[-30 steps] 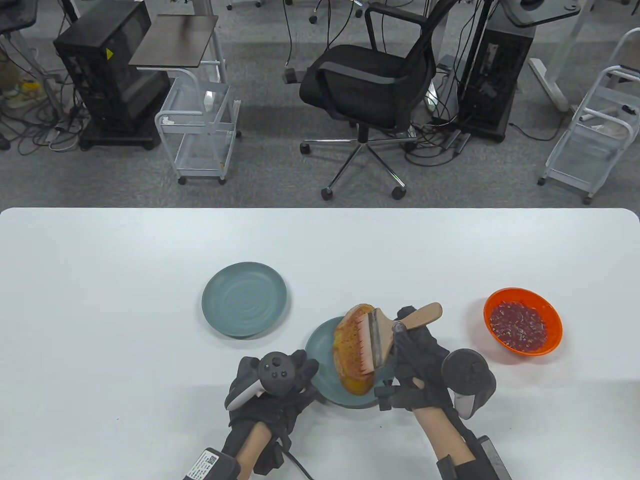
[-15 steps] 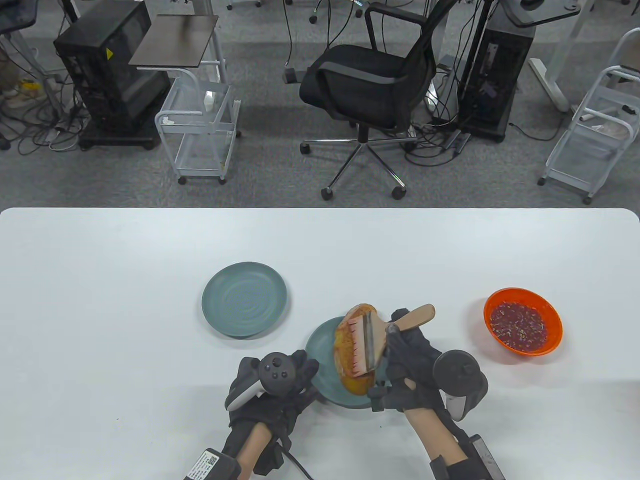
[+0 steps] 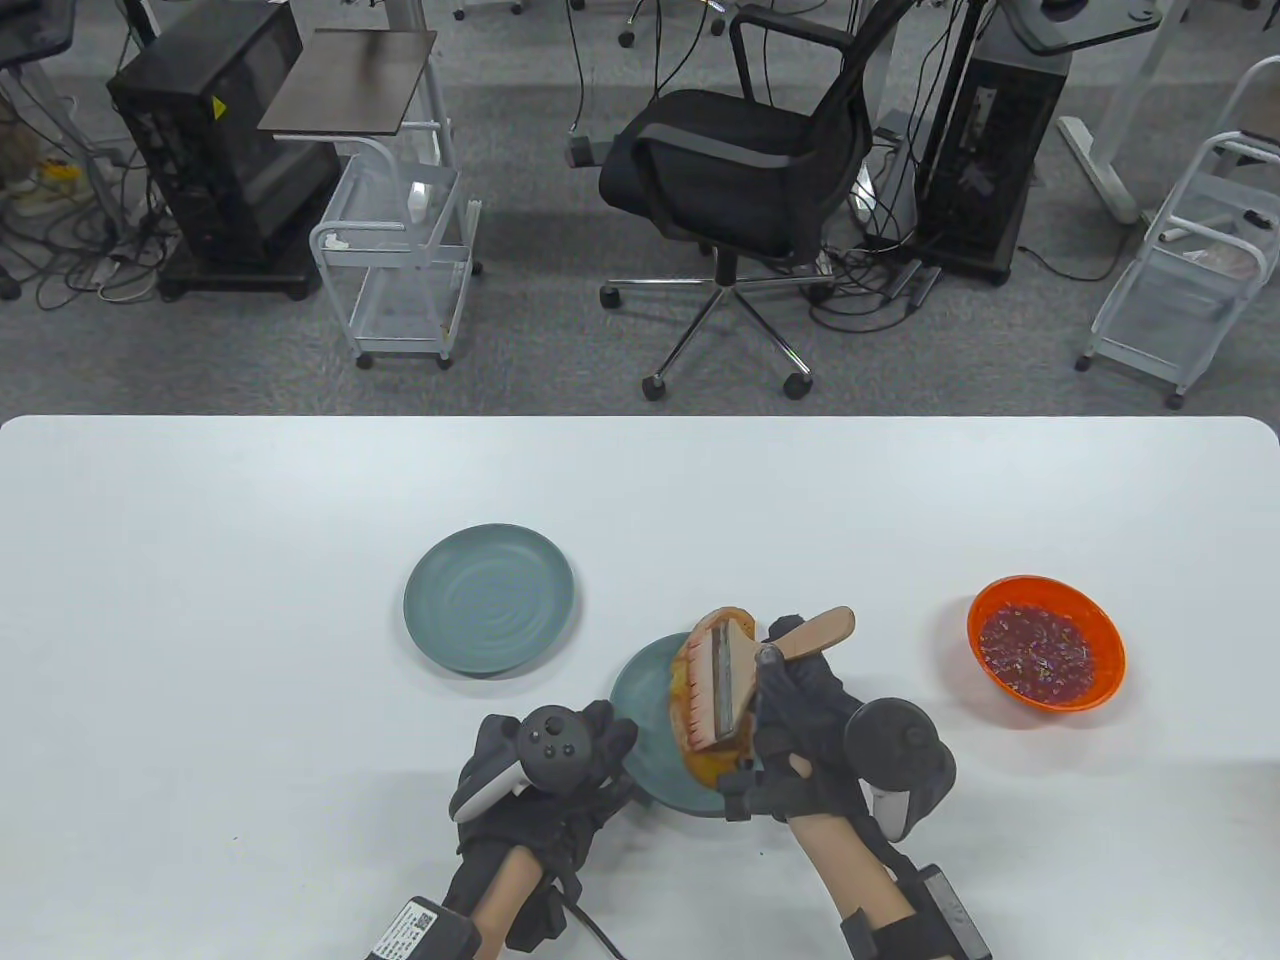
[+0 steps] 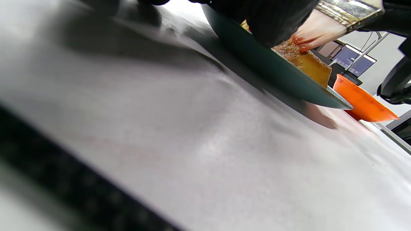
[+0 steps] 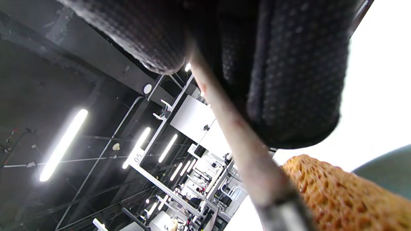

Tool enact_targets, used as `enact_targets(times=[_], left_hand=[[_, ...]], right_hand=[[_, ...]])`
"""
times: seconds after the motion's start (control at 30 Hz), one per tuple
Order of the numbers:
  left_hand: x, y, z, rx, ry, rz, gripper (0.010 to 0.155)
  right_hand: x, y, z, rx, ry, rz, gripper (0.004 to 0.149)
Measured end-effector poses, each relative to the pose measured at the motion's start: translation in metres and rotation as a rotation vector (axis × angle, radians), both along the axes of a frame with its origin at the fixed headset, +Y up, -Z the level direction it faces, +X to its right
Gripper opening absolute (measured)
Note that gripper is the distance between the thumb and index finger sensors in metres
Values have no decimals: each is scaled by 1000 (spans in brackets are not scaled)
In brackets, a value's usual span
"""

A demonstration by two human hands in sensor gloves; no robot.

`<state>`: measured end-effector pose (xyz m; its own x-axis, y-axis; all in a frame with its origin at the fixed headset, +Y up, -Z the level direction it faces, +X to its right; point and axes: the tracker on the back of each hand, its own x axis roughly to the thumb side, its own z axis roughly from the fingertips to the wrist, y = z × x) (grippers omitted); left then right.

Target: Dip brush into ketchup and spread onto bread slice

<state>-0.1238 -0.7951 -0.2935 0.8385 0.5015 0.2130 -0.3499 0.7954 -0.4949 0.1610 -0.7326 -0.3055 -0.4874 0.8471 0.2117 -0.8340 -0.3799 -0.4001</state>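
A bread slice [image 3: 686, 690] streaked with red ketchup lies on a teal plate [image 3: 640, 700] near the table's front. My right hand [image 3: 800, 720] grips the wooden handle of a wide brush [image 3: 728, 680]; its red-tipped bristles press on the bread's left half. The bread [image 5: 340, 195] and the brush handle [image 5: 244, 154] show in the right wrist view. My left hand [image 3: 560, 765] rests at the plate's left rim; its fingers hold the plate's edge [image 4: 273, 70] in the left wrist view. An orange bowl of ketchup [image 3: 1045, 641] stands to the right.
A second teal plate [image 3: 489, 597], bare, sits to the left behind the first. The white table [image 3: 250, 640] runs wide on both sides. An office chair [image 3: 730, 170] and carts stand beyond the far edge.
My right hand has drawn the brush leftward across the bread, from its middle to its left half. The left hand and the plate have stayed put.
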Motion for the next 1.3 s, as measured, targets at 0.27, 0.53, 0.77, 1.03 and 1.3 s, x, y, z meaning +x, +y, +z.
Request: enact_targets(times=[0.27, 0.53, 0.77, 1.03, 1.3], left_hand=[[0, 0, 0, 1, 0, -3, 59], [0, 0, 0, 2, 0, -3, 59], [0, 0, 0, 0, 0, -3, 59], [0, 0, 0, 1, 0, -4, 59], [0, 0, 0, -1, 2, -3, 59]], right_hand=[[10, 13, 3, 115, -26, 108, 50], [-2, -9, -6, -50, 42, -22, 51], [32, 12, -3, 63, -60, 140, 51], [4, -11, -11, -94, 134, -201, 51], [40, 2, -11, -16, 24, 19, 51]])
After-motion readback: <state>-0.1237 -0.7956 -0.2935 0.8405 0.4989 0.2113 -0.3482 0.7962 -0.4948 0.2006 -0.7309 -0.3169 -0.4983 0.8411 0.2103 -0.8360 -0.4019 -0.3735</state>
